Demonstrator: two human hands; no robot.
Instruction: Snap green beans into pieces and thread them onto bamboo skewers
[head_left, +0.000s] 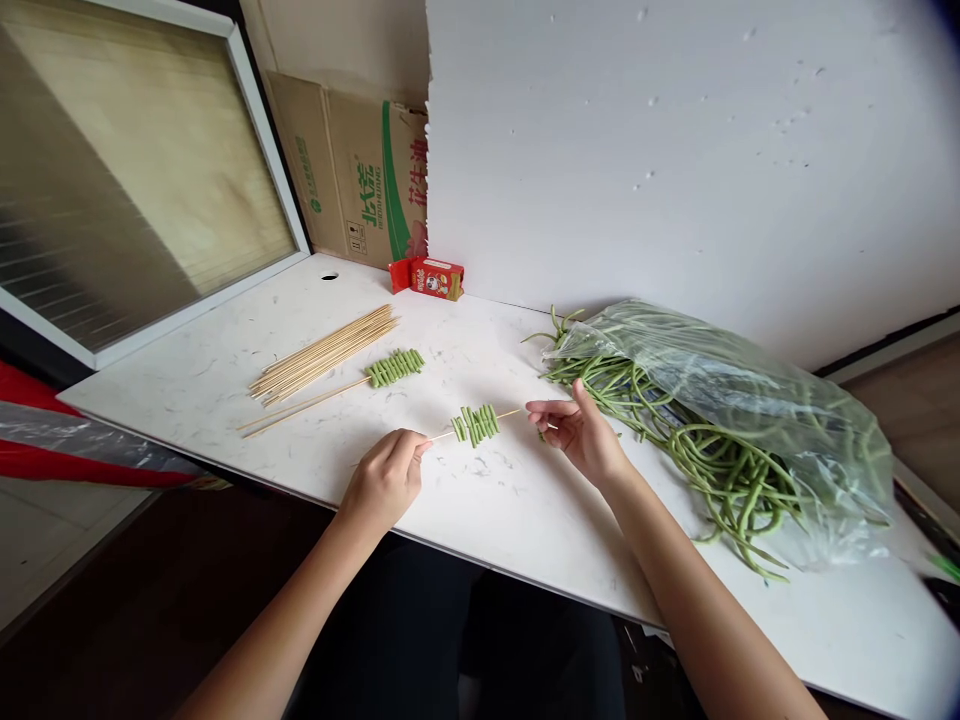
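My left hand (pixel 382 478) is closed in a pinch on the blunt end of a bamboo skewer (pixel 442 436). Several short cut pieces of green bean (pixel 475 425) are threaded crosswise along that skewer, whose bare tip points right. Just beyond the tip, my right hand (pixel 574 430) has its thumb raised apart from loosely curled fingers. A bit of green shows beneath those fingers; whether they touch it I cannot tell. Behind my left hand lies a finished-looking row of bean pieces (pixel 395 367) on another skewer, resting on the white table (pixel 480 510).
A bundle of bare bamboo skewers (pixel 326 352) lies at the left. Long green beans (pixel 739 480) spill from a clear plastic bag (pixel 832 470) on the right. A small red box (pixel 439 279) stands at the back, before a cardboard box (pixel 360 180). A white-framed glass panel (pixel 150 180) leans at left.
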